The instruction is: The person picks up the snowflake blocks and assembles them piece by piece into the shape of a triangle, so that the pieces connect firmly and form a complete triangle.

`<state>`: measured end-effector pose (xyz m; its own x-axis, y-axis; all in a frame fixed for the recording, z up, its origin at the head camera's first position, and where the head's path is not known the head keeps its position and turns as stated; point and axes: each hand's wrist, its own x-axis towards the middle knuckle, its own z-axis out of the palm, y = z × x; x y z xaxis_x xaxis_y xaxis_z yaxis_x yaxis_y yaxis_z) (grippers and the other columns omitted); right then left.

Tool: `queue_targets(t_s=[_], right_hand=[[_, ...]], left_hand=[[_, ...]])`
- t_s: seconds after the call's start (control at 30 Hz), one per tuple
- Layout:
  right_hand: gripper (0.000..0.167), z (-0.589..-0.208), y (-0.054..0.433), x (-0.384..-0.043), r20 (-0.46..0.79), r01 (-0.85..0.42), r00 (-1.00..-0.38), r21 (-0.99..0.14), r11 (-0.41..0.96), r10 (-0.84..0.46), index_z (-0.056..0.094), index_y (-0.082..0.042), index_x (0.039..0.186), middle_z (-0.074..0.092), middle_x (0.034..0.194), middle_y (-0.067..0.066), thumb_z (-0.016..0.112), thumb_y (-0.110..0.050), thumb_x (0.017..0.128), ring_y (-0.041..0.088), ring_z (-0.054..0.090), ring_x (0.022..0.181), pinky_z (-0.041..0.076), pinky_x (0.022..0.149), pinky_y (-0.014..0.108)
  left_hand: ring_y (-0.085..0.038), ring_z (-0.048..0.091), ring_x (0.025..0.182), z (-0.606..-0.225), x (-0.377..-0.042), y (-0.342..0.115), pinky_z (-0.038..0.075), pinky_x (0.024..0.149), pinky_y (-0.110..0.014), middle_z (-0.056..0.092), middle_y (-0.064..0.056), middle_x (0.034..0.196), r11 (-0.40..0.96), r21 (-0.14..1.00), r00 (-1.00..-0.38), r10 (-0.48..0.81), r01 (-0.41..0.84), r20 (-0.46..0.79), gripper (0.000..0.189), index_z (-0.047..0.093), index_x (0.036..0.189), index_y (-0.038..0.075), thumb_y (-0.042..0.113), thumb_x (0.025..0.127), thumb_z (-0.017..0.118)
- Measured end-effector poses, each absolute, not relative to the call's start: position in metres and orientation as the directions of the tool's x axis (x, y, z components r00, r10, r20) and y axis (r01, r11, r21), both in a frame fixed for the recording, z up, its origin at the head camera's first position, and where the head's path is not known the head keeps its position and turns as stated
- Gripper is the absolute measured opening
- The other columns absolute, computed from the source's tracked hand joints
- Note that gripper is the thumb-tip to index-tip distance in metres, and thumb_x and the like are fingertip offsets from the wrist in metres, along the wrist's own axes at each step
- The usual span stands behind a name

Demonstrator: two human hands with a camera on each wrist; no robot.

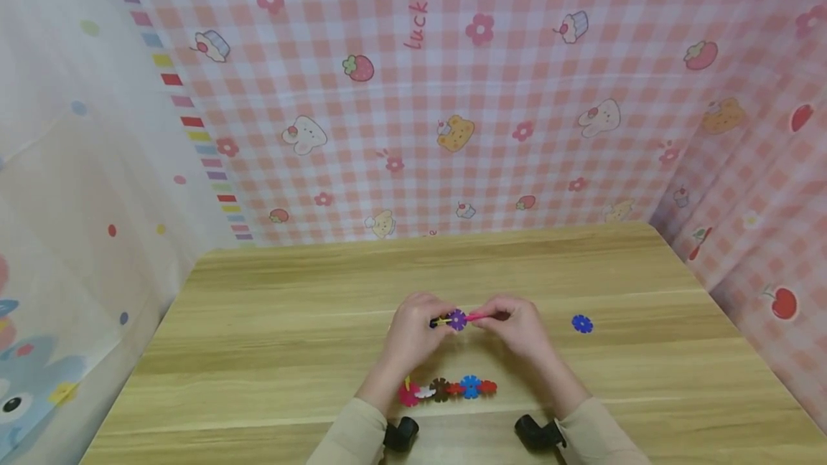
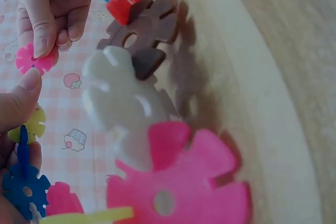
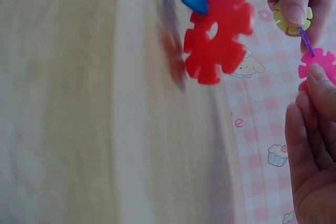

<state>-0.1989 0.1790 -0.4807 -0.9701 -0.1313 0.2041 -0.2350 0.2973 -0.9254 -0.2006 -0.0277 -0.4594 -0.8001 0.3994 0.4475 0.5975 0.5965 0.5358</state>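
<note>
Both hands work on slotted flower-shaped plastic discs over the table. My left hand (image 1: 416, 329) pinches a yellow disc (image 3: 286, 18) that has a purple disc (image 1: 457, 319) on its right side. Dark blue discs (image 2: 25, 192) hang below the left fingers. The right hand (image 1: 520, 325) pinches a pink disc (image 3: 320, 65) between thumb and fingers, its edge meeting the purple one. Nearer me lies a joined row with a pink disc (image 1: 409, 395), a white disc (image 2: 118, 95), a brown disc (image 1: 441, 390), a light blue disc (image 1: 471, 387) and red discs (image 3: 218, 38). The left hand hides whether this row joins the held pieces.
A single blue disc (image 1: 582, 323) lies flat on the wooden table (image 1: 258, 350), right of the right hand. Black wrist devices (image 1: 402, 435) sit by both sleeves. Pink checked cloth (image 1: 517, 92) hangs behind the table, with pale cloth (image 1: 77, 163) at the left.
</note>
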Motion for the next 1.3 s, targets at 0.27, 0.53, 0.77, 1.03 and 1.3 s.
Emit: queue_targets(t_s=[0.27, 0.53, 0.77, 1.03, 1.3], right_hand=[[0.010, -0.472, 0.172, -0.196, 0.253, -0.282, -0.959, -0.899, 0.336, -0.127, 0.075, 0.002, 0.085, 0.072, 0.083, 0.012, 0.078, 0.007, 0.077, 0.017, 0.066, 0.076, 0.055, 0.069, 0.022], [0.009, -0.445, 0.166, -0.184, 0.271, -0.301, -0.953, -0.893, 0.335, -0.136, 0.072, 0.007, 0.084, 0.071, 0.081, 0.017, 0.075, 0.012, 0.077, 0.021, 0.066, 0.075, 0.055, 0.069, 0.021], [0.010, -0.445, 0.168, -0.184, 0.274, -0.306, -0.951, -0.897, 0.321, -0.142, 0.073, 0.007, 0.084, 0.071, 0.082, 0.017, 0.075, 0.013, 0.077, 0.017, 0.066, 0.074, 0.055, 0.067, 0.021], [0.010, -0.447, 0.168, -0.185, 0.276, -0.305, -0.952, -0.891, 0.337, -0.134, 0.072, 0.008, 0.084, 0.071, 0.082, 0.018, 0.074, 0.014, 0.077, 0.014, 0.065, 0.075, 0.055, 0.068, 0.021], [0.011, -0.476, 0.175, -0.200, 0.292, -0.309, -0.951, -0.903, 0.299, -0.103, 0.074, 0.002, 0.084, 0.071, 0.083, 0.013, 0.076, 0.011, 0.077, 0.010, 0.063, 0.074, 0.055, 0.067, 0.022]], left_hand=[[-0.018, 0.064, 0.090, -0.463, -0.204, -0.029, 0.053, 0.086, -0.033, 0.074, -0.003, 0.094, 0.588, 0.535, -0.792, 0.395, 0.607, 0.466, 0.031, 0.077, 0.103, 0.004, 0.016, 0.075, 0.086], [-0.018, 0.064, 0.090, -0.464, -0.205, -0.029, 0.052, 0.086, -0.032, 0.074, -0.003, 0.095, 0.579, 0.521, -0.777, 0.407, 0.627, 0.481, 0.031, 0.077, 0.102, 0.005, 0.016, 0.074, 0.086], [-0.018, 0.063, 0.093, -0.464, -0.205, -0.028, 0.052, 0.088, -0.031, 0.073, -0.004, 0.097, 0.593, 0.497, -0.770, 0.429, 0.634, 0.472, 0.033, 0.076, 0.104, 0.004, 0.016, 0.075, 0.085], [-0.017, 0.063, 0.089, -0.464, -0.206, -0.025, 0.053, 0.085, -0.027, 0.072, -0.004, 0.094, 0.602, 0.435, -0.733, 0.435, 0.669, 0.523, 0.031, 0.076, 0.100, 0.005, 0.016, 0.073, 0.085], [-0.017, 0.064, 0.089, -0.464, -0.207, -0.023, 0.053, 0.084, -0.027, 0.073, -0.004, 0.093, 0.562, 0.443, -0.703, 0.424, 0.699, 0.571, 0.031, 0.076, 0.100, 0.004, 0.015, 0.073, 0.086]])
